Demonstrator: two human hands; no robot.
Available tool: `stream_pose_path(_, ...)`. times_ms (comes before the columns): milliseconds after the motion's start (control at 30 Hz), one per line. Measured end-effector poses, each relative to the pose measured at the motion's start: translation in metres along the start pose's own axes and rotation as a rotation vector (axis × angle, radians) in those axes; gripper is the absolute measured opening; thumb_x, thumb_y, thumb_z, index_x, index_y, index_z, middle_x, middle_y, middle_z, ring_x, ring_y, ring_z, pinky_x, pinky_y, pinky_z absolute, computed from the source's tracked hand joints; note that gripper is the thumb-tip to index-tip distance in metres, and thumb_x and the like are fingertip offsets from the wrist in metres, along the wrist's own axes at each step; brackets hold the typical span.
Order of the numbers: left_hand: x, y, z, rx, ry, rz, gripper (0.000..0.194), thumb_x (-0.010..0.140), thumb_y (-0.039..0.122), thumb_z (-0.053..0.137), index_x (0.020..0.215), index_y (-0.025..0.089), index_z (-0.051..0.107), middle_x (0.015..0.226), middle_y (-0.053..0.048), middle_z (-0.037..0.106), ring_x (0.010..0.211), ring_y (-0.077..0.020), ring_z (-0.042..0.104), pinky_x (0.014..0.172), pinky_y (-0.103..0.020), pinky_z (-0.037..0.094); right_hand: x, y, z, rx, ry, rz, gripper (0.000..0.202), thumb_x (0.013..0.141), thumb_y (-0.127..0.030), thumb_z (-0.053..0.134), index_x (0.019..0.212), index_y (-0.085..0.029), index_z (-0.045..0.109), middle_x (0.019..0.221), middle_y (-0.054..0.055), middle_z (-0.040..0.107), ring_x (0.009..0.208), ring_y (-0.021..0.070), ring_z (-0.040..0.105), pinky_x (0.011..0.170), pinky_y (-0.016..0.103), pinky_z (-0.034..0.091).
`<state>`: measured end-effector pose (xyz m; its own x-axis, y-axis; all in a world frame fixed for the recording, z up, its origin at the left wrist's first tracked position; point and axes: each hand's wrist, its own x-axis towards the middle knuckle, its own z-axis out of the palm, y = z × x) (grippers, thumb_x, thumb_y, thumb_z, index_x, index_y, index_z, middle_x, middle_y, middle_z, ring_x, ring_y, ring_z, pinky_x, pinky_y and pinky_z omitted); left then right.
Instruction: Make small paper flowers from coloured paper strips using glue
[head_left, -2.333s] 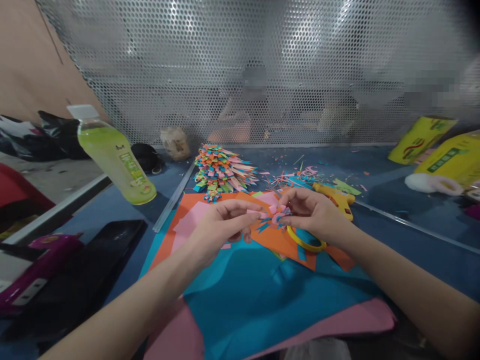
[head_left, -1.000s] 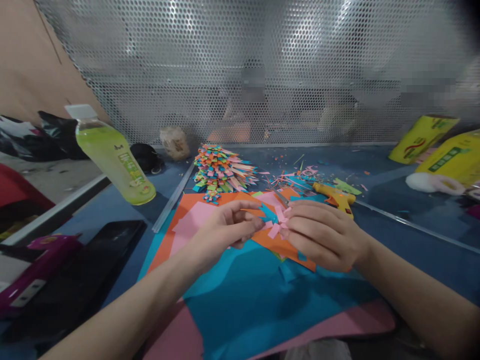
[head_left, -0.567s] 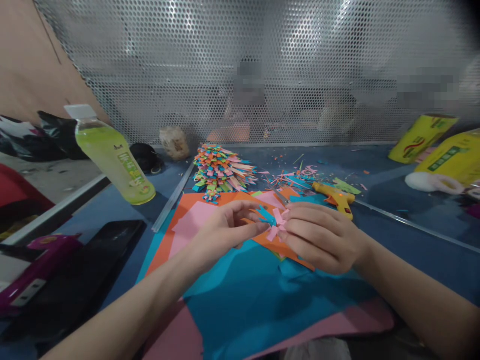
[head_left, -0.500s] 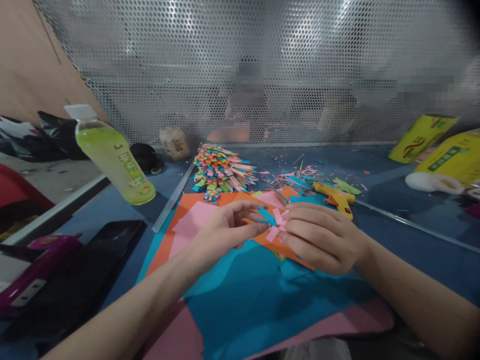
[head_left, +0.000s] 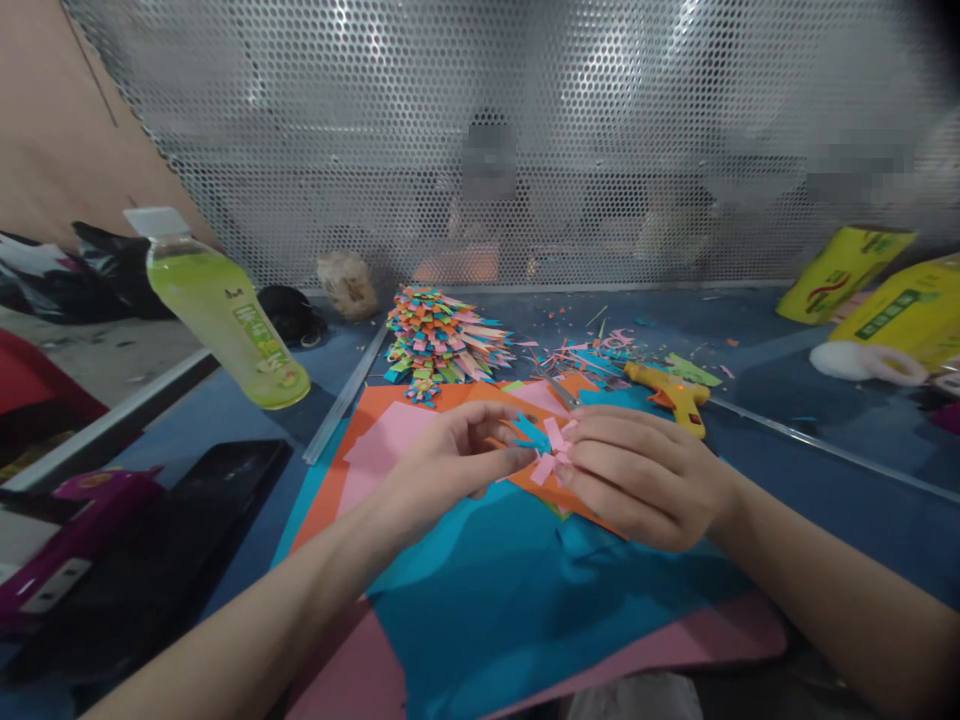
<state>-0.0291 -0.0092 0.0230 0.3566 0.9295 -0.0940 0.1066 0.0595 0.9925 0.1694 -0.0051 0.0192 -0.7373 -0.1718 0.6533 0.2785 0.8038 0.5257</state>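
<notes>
Right hand [head_left: 641, 470]: fingers closed on the pink side of a fringed paper piece [head_left: 551, 452], backs of the fingers toward the camera. Left hand [head_left: 457, 455]: in from the opposite side, thumb tip at the near edge of the piece, forefinger by the blue strips [head_left: 531, 432]; pinching or only steadying – cannot tell. The piece sits between the two sets of fingertips, above orange paper [head_left: 450, 397].

Change: two seconds or so back, a yellow ring handle showed under the right hand; that hand has since rolled over and now hides it. Left thumb has moved in toward the pink fringe. Over the last half second, almost no movement – only a slight drift of the view. My reading: the piece has been turned, and the work is down to fine fingertip handling.

Just beyond the hands, a metal blade [head_left: 564, 394]. To the right, a yellow glue gun [head_left: 679, 397] lies near paper scraps [head_left: 600, 352]. Farther back, a fringed paper cone [head_left: 442, 340]. Nearer the body, a broad blue sheet [head_left: 480, 590]. Left edge: a drink bottle [head_left: 229, 320], standing well apart.
</notes>
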Motion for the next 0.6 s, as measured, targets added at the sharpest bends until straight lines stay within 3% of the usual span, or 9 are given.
stream_pose_path(300,0.0005,-0.0039,-0.0035,-0.03,-0.011,0.053,0.035,0.062,0.028,0.069,0.094,0.019,0.059,0.071,0.003,0.054,0.048,-0.0032,0.042,0.037,-0.016,0.027,-0.0007,0.0002,0.0013,-0.008,-0.014,0.028,0.007,0.076,-0.014,0.053,0.08,-0.02,0.055,0.078,0.003,0.061,0.09,0.0181,0.057,0.078,0.033,0.054)
stream_pose_path(600,0.0003,-0.0041,-0.0015,-0.014,-0.016,-0.004,0.033,0.063,0.025,0.067,0.094,0.02,0.056,0.065,0.005,0.05,0.049,-0.0042,0.044,0.04,-0.017,0.03,-0.0016,-0.0008,0.0022,-0.043,-0.012,0.003,0.006,0.076,-0.015,0.052,0.079,-0.019,0.055,0.079,0.003,0.06,0.087,0.0187,0.058,0.078,0.034,0.054)
